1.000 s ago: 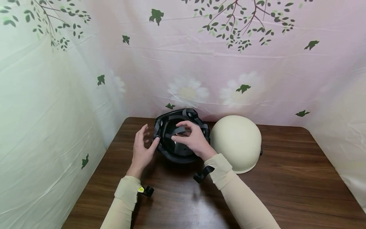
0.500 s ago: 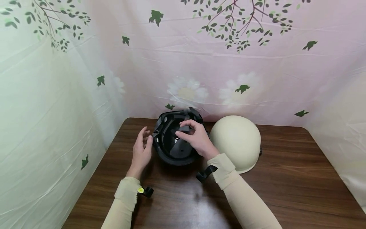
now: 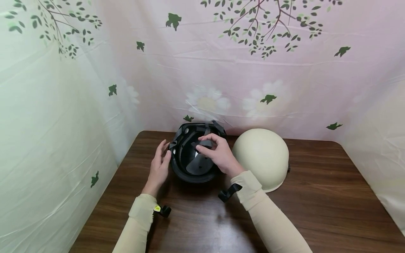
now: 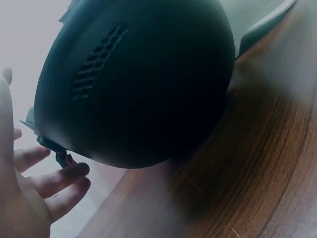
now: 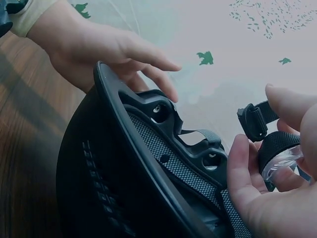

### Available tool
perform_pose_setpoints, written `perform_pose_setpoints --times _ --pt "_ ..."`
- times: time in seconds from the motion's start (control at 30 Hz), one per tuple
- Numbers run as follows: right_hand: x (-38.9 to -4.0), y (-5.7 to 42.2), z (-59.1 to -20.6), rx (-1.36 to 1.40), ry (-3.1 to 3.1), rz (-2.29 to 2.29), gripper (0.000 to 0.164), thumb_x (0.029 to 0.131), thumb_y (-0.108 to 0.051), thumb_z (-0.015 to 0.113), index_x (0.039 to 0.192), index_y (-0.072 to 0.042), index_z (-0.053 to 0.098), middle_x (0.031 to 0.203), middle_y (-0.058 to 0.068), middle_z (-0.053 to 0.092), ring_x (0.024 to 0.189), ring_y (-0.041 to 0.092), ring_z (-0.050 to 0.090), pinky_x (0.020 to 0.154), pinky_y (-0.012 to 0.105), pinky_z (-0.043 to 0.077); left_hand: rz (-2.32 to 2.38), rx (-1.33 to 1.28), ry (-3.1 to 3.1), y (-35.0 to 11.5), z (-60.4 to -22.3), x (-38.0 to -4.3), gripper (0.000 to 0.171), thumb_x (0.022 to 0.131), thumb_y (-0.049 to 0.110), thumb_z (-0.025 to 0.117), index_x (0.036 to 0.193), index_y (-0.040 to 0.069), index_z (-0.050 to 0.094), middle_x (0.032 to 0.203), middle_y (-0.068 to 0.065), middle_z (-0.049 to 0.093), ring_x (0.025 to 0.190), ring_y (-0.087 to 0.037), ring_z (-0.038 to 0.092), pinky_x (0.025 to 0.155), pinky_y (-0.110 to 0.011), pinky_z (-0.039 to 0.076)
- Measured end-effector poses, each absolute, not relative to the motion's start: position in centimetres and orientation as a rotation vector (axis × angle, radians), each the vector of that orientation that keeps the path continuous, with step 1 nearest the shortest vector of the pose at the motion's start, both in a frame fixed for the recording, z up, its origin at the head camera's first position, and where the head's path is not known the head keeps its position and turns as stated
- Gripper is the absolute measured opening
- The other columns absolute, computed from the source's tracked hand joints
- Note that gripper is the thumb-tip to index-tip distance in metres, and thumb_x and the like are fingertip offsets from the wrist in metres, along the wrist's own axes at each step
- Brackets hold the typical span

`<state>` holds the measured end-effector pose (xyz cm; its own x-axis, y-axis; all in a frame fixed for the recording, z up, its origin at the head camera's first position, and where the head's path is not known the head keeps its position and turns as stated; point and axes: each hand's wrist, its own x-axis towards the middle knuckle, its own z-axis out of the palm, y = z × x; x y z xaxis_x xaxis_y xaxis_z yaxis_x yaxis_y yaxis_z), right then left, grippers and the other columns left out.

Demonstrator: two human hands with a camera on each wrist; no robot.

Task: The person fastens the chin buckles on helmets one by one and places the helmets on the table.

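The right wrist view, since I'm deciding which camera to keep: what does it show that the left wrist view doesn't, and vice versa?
Only the right wrist view shows the right hand, the black woven strap it holds, and speckled grey padding inside the black hard-shell helmet.

Only the left wrist view shows part of the smooth cream domed shell beyond that helmet.

Both show the helmet's outside with ridged vents, the left hand, and the brown wood-grain table.

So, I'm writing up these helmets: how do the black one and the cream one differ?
The black helmet lies opening upward, showing its lining; the cream helmet sits dome up. The black helmet has a grid pattern outside; the cream helmet's visible surface looks smooth. Both are rounded.
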<state>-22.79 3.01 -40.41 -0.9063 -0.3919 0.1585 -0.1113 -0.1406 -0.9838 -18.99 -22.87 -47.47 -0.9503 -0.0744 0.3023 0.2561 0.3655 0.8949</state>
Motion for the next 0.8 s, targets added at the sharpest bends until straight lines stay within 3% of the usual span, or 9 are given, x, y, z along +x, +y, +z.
perform_pose_setpoints --times 0.1,0.37,0.67,0.8 --pt "-22.8 3.2 -40.4 -0.569 1.919 -2.159 0.019 0.098 -0.004 0.072 0.112 0.001 0.061 0.141 0.023 0.059 0.091 0.016 0.071 0.083 0.036 0.062 -1.675 -0.183 -2.309 -23.0 -47.7 -19.6 0.055 0.115 0.040 0.039 0.166 0.027 0.028 0.166 -0.009 0.041 0.153 -0.026 0.037 0.121 -0.058 0.034" --pt "-22.8 3.3 -40.6 -0.580 1.910 -2.149 0.021 0.098 -0.003 0.072 0.115 0.003 0.061 0.140 0.026 0.058 0.086 0.013 0.072 0.086 0.041 0.063 -1.793 -0.259 -2.214 -22.8 -47.6 -21.0 0.054 0.115 0.035 0.039 0.166 0.020 0.027 0.165 -0.014 0.042 0.155 -0.028 0.033 0.124 -0.057 0.026" --pt "-23.0 3.3 -40.8 -0.569 1.910 -2.153 0.028 0.098 -0.004 0.073 0.124 0.002 0.063 0.123 0.015 0.064 0.082 0.017 0.073 0.081 0.037 0.064 -1.701 -0.233 -2.133 -22.7 -47.0 -21.1 0.051 0.113 0.028 0.047 0.162 0.020 0.035 0.156 -0.014 0.052 0.149 -0.026 0.043 0.121 -0.054 0.032" --pt "-23.1 3.2 -40.8 -0.563 1.905 -2.148 0.029 0.099 -0.005 0.073 0.125 0.000 0.062 0.121 0.009 0.065 0.082 0.016 0.072 0.083 0.043 0.064 -1.623 -0.250 -2.107 -22.6 -46.2 -21.1 0.051 0.111 0.022 0.052 0.161 0.018 0.039 0.153 -0.014 0.056 0.144 -0.027 0.050 0.118 -0.053 0.037"
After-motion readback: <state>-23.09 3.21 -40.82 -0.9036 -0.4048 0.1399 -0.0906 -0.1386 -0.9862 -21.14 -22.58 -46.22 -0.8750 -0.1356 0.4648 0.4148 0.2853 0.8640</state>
